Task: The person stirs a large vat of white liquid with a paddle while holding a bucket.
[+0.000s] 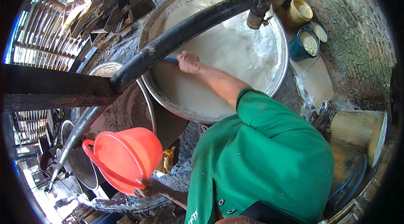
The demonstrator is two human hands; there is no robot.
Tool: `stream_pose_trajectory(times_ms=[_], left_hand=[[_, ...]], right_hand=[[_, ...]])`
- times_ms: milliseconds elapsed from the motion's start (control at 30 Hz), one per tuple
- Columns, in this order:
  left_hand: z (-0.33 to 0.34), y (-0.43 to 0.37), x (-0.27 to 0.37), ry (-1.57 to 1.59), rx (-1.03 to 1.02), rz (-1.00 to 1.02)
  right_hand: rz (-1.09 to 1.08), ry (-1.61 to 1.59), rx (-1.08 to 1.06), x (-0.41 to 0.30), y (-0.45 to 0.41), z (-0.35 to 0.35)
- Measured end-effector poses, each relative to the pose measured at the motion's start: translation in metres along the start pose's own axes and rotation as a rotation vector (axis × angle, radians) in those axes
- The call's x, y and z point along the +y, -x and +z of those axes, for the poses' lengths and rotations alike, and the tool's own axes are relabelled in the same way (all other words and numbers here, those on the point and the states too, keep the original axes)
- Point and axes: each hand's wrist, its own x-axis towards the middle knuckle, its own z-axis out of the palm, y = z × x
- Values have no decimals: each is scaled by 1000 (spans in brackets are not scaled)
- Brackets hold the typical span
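Observation:
My left hand (148, 187) grips a coral-red plastic bucket (148, 148) low on its rim, where its handle also meets my fingers. The bucket is tipped on its side, its mouth towards the left, and its bottom cannot be seen. My right arm reaches over a large round metal-rimmed vat (284, 59) of cloudy, whitish liquid (217, 50). The closed fingers of my right hand (189, 62) hold a blue edge or handle (172, 59), mostly hidden behind a dark pipe (189, 28). Foam covers the liquid on the vat's right side.
The pipe crosses above the vat, with its downturned outlet (256, 18) over the liquid. A brown-walled vat (126, 110) stands between bucket and large vat. Buckets of pale paste (309, 45) line the curved brick wall (356, 34). Wood (104, 12) is piled at upper left.

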Motion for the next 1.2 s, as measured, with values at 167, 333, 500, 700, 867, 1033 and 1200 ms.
stream_pose_trajectory(times_ms=[167, 333, 500, 700, 867, 1033, 1200], left_hand=[[-5, 1, 2, 29, 5, -28], [-4, 6, 0, 32, -8, -25], [-4, 2, 8, 91, -33, -73], [-6, 2, 13, 19, -6, -57], [-6, 6, 4, 48, -23, -39], [-7, 2, 12, 39, -42, -90], [-5, -1, 9, -12, -45, -32]], right_hand=[[284, -296, 35, 107, 4, -18], [492, -741, -11, 191, 117, -4], [705, -1045, 62, 215, 230, -17], [675, -469, 327, 211, 221, -74], [251, -134, 357, 128, 176, -67], [-505, 64, 112, 40, 131, 24], [-218, -66, -64, -14, 46, 36]])
